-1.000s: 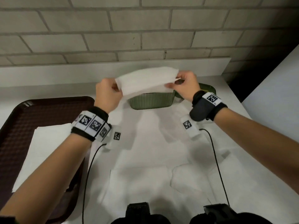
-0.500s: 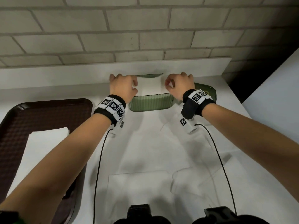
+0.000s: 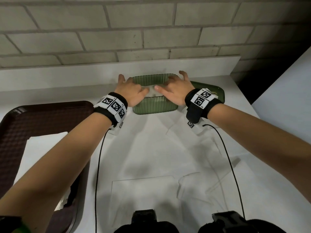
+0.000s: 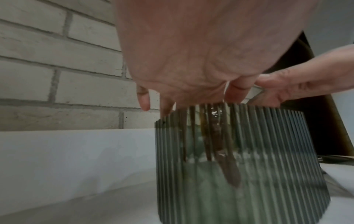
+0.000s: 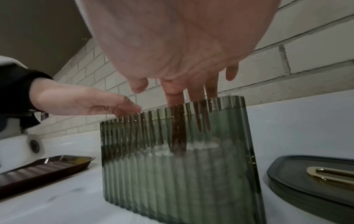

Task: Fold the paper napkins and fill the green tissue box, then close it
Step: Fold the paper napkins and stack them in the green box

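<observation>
The green ribbed tissue box point(image 3: 154, 107) stands open at the back of the white table. A white folded napkin point(image 3: 152, 90) lies inside it. My left hand point(image 3: 133, 91) and right hand point(image 3: 175, 91) are over the box's opening with fingers spread and straight, pressing down on the napkin. In the left wrist view the left fingers point(image 4: 232, 175) reach down inside the box point(image 4: 268, 166). The right wrist view shows my right fingers point(image 5: 178, 136) behind the ribbed wall point(image 5: 182, 174), touching the white paper. The green lid point(image 3: 214, 91) lies flat just right of the box.
A dark brown tray point(image 3: 42, 118) at the left holds a stack of white napkins point(image 3: 38, 148). More flat napkins point(image 3: 144, 190) lie on the table in front of me. A brick wall and a white ledge point(image 3: 117, 68) stand right behind the box.
A second ago both hands held the folded napkin in the air above the box. They lowered it into the box, let go, and now press it down with straight fingers.
</observation>
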`<state>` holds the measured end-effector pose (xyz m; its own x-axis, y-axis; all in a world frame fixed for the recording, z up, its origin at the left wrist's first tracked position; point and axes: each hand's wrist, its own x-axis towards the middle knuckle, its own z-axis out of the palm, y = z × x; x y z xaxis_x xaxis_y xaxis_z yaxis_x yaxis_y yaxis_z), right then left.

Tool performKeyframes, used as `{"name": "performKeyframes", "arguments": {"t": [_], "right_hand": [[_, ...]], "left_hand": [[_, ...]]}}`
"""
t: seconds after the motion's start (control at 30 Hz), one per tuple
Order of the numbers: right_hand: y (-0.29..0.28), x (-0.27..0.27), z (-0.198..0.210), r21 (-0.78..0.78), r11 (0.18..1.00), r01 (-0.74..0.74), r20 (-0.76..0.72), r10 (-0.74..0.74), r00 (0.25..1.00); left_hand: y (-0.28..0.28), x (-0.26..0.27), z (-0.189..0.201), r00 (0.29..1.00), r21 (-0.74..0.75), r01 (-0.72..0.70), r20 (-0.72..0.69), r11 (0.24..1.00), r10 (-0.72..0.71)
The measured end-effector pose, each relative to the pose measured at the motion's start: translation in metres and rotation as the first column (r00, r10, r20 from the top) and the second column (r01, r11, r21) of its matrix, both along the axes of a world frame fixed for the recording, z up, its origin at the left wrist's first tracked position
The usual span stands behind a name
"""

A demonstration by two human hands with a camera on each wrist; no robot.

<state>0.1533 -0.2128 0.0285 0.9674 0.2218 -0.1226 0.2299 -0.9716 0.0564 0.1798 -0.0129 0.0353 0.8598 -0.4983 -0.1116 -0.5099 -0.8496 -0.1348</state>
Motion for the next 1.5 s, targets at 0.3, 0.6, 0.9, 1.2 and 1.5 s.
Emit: {"name": "performKeyframes", "arguments": {"t": [0.3,0.6,0.9,1.2,1.5], "right_hand": [[0.0,-0.001,0.008,0.046,0.996,0.073,-0.122,-0.067,0.99],[-0.025,-0.039,0.028,0.288,0.956,0.055,0.174,-0.109,0.979],[-0.03,-0.164,0.026,0.393,0.918,-0.04,-0.085,0.079,0.993],[-0.016,-0.266,-0.022,0.353,0.932,0.087,-0.439,0.082,0.895],[-0.013,-0.273,-0.042,0.374,0.91,0.18,-0.428,-0.003,0.904]], "left_hand": [[-0.01,-0.006,-0.001,0.994,0.038,-0.081,-0.075,0.996,0.083],[0.012,-0.06,0.009,0.992,-0.388,0.006,0.12,0.921,0.044],[0.036,-0.194,-0.026,0.903,-0.225,0.137,-0.373,0.965,-0.215],[0.052,-0.249,-0.049,0.914,-0.024,0.091,-0.396,0.996,-0.093],[0.047,-0.258,-0.045,0.866,-0.112,-0.102,-0.499,0.988,0.033]]}}
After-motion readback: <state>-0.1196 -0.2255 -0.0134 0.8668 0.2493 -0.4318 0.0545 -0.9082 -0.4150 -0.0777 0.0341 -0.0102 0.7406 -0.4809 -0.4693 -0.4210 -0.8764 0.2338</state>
